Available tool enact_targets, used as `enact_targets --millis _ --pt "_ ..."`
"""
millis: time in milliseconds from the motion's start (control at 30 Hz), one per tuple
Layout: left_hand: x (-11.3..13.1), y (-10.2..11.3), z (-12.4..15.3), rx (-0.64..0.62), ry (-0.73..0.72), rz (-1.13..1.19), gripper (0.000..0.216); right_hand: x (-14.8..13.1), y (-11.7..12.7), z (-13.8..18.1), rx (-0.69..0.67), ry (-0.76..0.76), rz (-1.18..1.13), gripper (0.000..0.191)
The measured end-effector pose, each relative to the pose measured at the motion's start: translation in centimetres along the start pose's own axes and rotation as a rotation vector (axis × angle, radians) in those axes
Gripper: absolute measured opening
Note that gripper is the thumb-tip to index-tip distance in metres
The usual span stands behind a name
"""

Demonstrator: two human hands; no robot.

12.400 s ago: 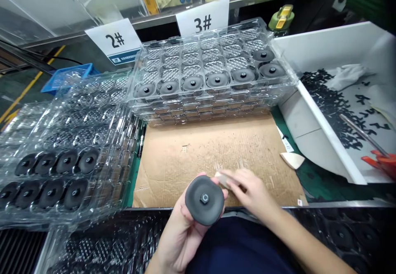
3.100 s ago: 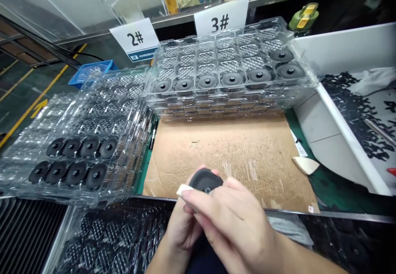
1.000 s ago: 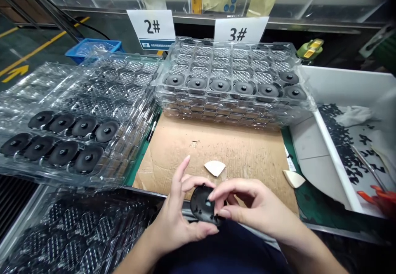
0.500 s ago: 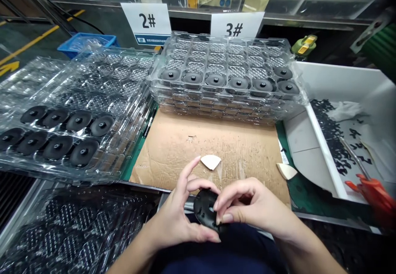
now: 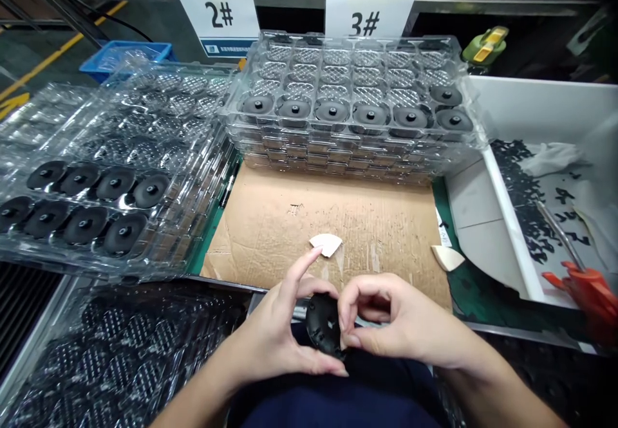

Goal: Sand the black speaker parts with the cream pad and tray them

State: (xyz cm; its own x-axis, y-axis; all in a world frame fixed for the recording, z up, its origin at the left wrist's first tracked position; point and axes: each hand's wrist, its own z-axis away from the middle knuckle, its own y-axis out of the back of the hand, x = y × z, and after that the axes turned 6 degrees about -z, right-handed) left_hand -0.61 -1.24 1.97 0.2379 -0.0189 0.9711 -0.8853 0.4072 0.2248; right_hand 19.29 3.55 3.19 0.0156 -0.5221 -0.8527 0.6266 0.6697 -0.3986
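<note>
Round black plastic-looking disc [image 5: 320, 322]: tilted, between thumb and fingers of left hand [image 5: 280, 333] | left hand: grasping disc by rim | right hand [image 5: 389, 318]: pinching disc's edge nearest it | judged: light, stiff, smooth, perhaps slippery; best held by opposite rims

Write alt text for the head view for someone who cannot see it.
A person's left hand holds a round black part while the right hand touches its edge. Beyond them, a pale wedge lies on a cardboard sheet. Clear plastic trays holding black discs stand behind and to the left; a white bin stands at right.
</note>
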Motion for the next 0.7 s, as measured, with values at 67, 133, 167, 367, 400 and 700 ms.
enact_targets --millis 67,133,167,367,400,700 --pt "0.0 -0.2 -0.1 0.016 -0.017 0.02 0.109 0.2 0.1 0.2 0.013 0.023 -0.049 0.013" --pt "-0.1 -0.3 -0.1 0.024 -0.036 0.034 0.109 0.3 0.2 0.3 0.043 0.049 -0.084 0.01" --pt "-0.1 -0.3 -0.2 0.025 -0.039 0.04 0.109 0.3 0.2 0.4 0.06 0.059 -0.089 0.009" --pt "-0.7 -0.8 -0.8 0.043 -0.129 0.119 0.115 0.4 0.3 0.4 0.027 0.098 -0.201 0.009" --pt "-0.8 -0.9 -0.9 0.039 -0.138 0.119 0.116 0.4 0.2 0.4 0.017 0.108 -0.201 0.007" --pt "-1.0 -1.2 -0.8 0.037 -0.118 0.098 0.116 1.5 0.2 0.9 0.075 0.104 -0.231 0.008"
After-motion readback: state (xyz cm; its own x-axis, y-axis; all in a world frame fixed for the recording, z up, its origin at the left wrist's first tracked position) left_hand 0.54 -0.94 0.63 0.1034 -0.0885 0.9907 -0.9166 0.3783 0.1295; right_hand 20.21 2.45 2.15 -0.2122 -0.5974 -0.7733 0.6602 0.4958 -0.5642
